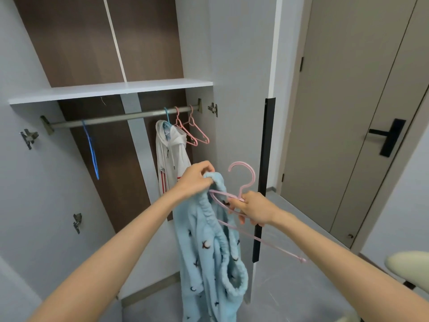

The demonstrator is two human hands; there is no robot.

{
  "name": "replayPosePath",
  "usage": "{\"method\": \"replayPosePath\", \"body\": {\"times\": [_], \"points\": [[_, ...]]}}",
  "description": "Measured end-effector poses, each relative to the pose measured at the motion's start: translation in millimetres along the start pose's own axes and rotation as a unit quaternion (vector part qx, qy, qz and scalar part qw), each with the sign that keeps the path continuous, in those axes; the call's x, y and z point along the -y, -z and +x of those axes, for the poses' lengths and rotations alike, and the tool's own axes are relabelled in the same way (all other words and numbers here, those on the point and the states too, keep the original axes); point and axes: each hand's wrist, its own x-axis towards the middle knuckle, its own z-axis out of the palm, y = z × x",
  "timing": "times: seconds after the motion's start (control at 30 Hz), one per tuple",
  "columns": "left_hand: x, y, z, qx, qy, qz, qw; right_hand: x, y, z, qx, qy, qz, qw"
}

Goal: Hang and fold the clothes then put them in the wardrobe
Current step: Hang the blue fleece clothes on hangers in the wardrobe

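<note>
A light blue fleece garment with small dark moon prints hangs in front of me. My left hand grips its top edge. My right hand holds a pink hanger below its hook; the hanger's left arm is inside the garment's opening and its right arm sticks out lower right. The open wardrobe has a metal rail carrying a white hoodie on a blue hanger, two bare pink hangers and a bare blue hanger further left.
A white shelf runs above the rail. The open wardrobe door with a black edge strip stands just behind my hands. A beige room door with a black handle is on the right. A pale rounded object sits at the lower right.
</note>
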Motion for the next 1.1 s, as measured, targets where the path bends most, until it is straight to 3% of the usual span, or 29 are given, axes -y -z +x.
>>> {"method": "replayPosePath", "body": {"times": [0.17, 0.3, 0.43, 0.5, 0.6, 0.67, 0.73, 0.8, 0.87, 0.93, 1.1], "points": [[-1.3, 4.3, 0.6, 0.067, -0.006, 0.064, 0.996, -10.0, 2.9, 1.9, -0.063, 0.03, 0.04, 0.997], [2.7, 4.0, -5.5, 0.162, -0.015, 0.007, 0.987, -20.5, 7.6, -1.4, -0.08, 0.03, 0.073, 0.994], [8.8, -8.4, -8.0, 0.087, -0.137, 0.174, 0.971, -24.7, 17.4, -5.6, -0.094, 0.03, 0.011, 0.995], [6.8, -12.2, -7.8, 0.041, -0.16, 0.173, 0.971, -22.6, 20.7, -7.5, -0.128, 0.025, -0.016, 0.991], [-0.5, -12.9, -4.0, 0.008, -0.157, 0.126, 0.979, -18.3, 21.3, -6.3, -0.301, 0.053, -0.068, 0.95], [-4.2, -10.5, -1.6, -0.018, -0.152, 0.115, 0.982, -15.5, 16.1, -7.3, -0.442, 0.11, -0.072, 0.887], [-4.5, -4.2, -1.4, -0.046, -0.137, 0.096, 0.985, -15.3, 6.7, -10.0, -0.519, 0.15, -0.047, 0.84], [-2.8, 3.7, -3.5, -0.062, -0.133, 0.074, 0.986, -22.4, -6.0, -12.0, -0.477, 0.192, 0.032, 0.857], [-3.1, 10.4, -7.4, -0.065, -0.13, 0.049, 0.988, -28.9, -19.9, -13.1, -0.356, 0.182, 0.11, 0.91], [-5.6, 15.0, -11.3, -0.07, -0.126, 0.023, 0.989, -31.7, -34.9, -8.5, -0.245, 0.156, 0.091, 0.953], [-13.0, 27.9, -16.9, -0.089, -0.094, -0.034, 0.991, -21.9, -65.1, 10.2, -0.035, 0.121, 0.147, 0.981]]}}
